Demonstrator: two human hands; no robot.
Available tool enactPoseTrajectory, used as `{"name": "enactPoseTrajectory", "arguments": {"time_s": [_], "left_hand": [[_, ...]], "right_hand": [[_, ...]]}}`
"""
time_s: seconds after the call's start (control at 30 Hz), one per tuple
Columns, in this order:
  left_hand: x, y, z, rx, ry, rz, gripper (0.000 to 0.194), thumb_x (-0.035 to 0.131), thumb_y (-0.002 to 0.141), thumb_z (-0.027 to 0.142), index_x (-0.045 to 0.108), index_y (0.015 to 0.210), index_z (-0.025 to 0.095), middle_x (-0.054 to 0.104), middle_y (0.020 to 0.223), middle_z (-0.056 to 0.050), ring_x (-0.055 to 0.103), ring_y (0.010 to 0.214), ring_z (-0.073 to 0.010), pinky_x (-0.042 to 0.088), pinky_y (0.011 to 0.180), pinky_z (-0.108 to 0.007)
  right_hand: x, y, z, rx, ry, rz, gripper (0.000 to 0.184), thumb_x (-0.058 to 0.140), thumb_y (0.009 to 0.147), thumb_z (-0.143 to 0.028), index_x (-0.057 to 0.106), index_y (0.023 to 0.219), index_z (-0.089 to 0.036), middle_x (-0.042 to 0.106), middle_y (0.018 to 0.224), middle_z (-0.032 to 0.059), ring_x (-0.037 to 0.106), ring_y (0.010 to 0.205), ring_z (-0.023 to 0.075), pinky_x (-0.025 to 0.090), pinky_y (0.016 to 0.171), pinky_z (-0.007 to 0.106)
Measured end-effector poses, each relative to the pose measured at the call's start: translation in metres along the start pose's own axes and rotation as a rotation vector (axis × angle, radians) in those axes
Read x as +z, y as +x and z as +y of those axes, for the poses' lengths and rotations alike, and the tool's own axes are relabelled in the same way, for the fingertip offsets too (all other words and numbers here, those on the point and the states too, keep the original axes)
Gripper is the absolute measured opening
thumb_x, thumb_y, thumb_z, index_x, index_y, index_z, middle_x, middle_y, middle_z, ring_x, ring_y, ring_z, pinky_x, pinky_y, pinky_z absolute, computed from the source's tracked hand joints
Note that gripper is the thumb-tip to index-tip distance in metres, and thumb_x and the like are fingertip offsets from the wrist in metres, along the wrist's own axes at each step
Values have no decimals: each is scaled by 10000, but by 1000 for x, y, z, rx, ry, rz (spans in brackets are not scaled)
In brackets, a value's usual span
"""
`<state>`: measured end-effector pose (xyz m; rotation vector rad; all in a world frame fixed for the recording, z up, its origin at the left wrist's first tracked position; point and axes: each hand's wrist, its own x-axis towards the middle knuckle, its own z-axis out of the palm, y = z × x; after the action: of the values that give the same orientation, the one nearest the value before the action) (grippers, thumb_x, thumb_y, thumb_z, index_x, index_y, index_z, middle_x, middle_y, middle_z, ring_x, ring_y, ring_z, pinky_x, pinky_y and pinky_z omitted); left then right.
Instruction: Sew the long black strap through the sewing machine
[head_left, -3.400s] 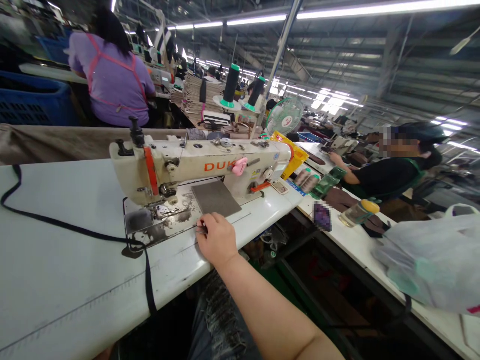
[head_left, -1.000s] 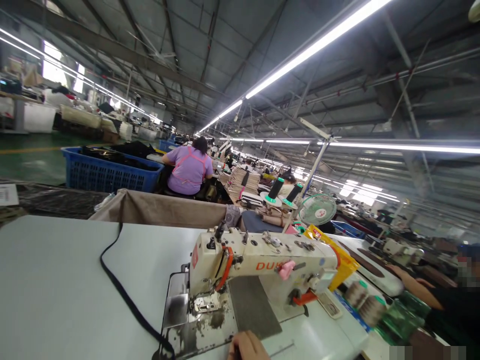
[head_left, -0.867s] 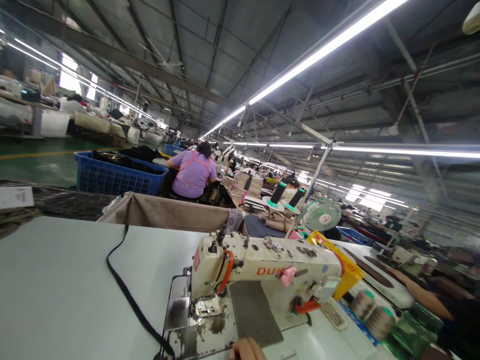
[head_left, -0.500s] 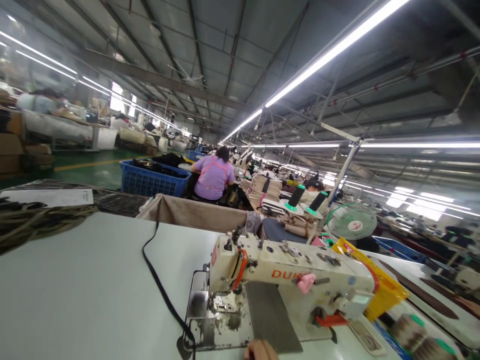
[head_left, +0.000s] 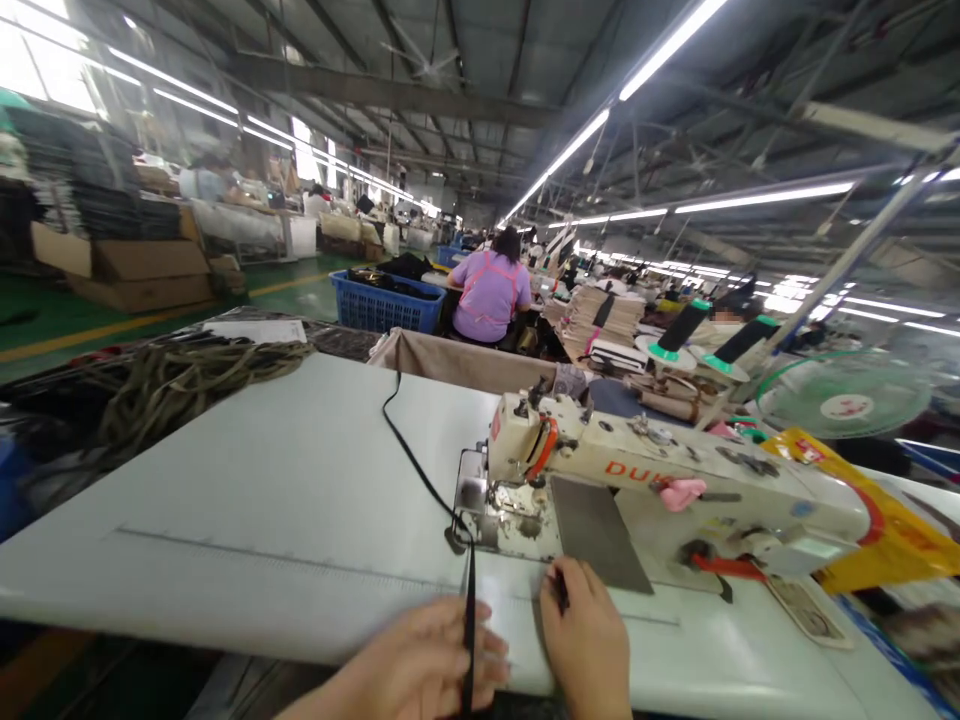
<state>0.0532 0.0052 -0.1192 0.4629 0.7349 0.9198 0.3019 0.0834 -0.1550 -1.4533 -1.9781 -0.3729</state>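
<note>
1. Left hand (head_left: 409, 665) curled nearly shut around a black strap (head_left: 409, 462); right hand (head_left: 589, 635) part closed just before a grey pad (head_left: 600, 535), its hold unclear.
2. Strap runs from the presser foot (head_left: 510, 500) of a lockstitch sewing machine (head_left: 675, 480) down past the left fingers. No finished seam is visible; whether stitching has begun cannot be told.
3. Front edge of the white sewing table (head_left: 225, 480) lies just below the hands. Open tabletop extends leftward toward a coil of olive cord (head_left: 195, 390).
</note>
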Motion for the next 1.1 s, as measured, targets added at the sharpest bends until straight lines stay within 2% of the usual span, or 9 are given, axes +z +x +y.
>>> {"name": "enactPoseTrajectory", "arguments": {"time_s": [0.1,0.23,0.37,0.5,0.63,0.77,0.93,1.0,1.1], "left_hand": [[5,22,17,40,-166,9,320,833,821,152,753,1128,112,768,1259,-204,747,1204,-332,542,1128,-484],[11,49,43,39,-293,107,120,684,934,43,743,1037,61,774,1208,-227,779,1099,-270,591,1096,-416],[12,69,66,88,-321,235,136,593,1000,23,725,976,49,785,1079,-194,789,957,-212,660,956,-349],[6,85,82,134,-296,264,168,561,1027,37,702,943,69,745,856,-116,755,781,-157,666,811,-296],[-6,100,87,208,-39,282,124,622,990,42,711,916,86,726,782,-85,733,725,-149,637,756,-276],[-21,110,84,345,455,362,123,784,899,184,703,815,147,718,741,-22,706,651,-152,571,639,-249],[-30,110,81,383,903,372,303,710,922,391,646,694,202,653,594,25,619,531,-142,468,557,-244],[-31,109,81,392,989,387,342,677,928,444,622,682,212,646,581,27,603,528,-143,442,555,-252],[-31,110,82,436,1113,435,349,670,912,451,579,669,218,626,566,30,584,541,-141,411,565,-260]], "right_hand": [[-8,5,-5,0,-29,-28,76,529,970,-231,598,949,-255,673,839,46,658,771,234,468,714,341],[-9,5,-8,17,-24,-50,80,527,959,-231,605,948,-241,665,837,43,643,798,228,443,730,326],[-10,6,-9,30,-30,-69,96,517,937,-220,611,940,-241,659,830,41,634,810,229,436,739,326],[-11,6,-9,17,-18,-74,88,526,945,-229,614,943,-237,657,834,42,627,808,231,429,735,333],[-11,6,-7,26,-3,-71,102,528,959,-235,630,961,-227,659,840,47,620,803,230,423,735,333],[-11,4,-7,15,47,-41,123,534,976,-236,653,994,-216,671,857,50,622,797,226,438,736,329],[-24,7,-3,-46,217,41,156,536,1053,-273,670,1003,-210,660,802,25,612,724,187,467,713,302],[-41,22,17,-65,193,91,191,550,1070,-311,690,981,-216,660,783,23,600,693,177,468,704,301],[-78,65,73,-14,53,275,310,555,1070,-405,730,908,-206,643,730,50,570,645,185,430,648,331]]}}
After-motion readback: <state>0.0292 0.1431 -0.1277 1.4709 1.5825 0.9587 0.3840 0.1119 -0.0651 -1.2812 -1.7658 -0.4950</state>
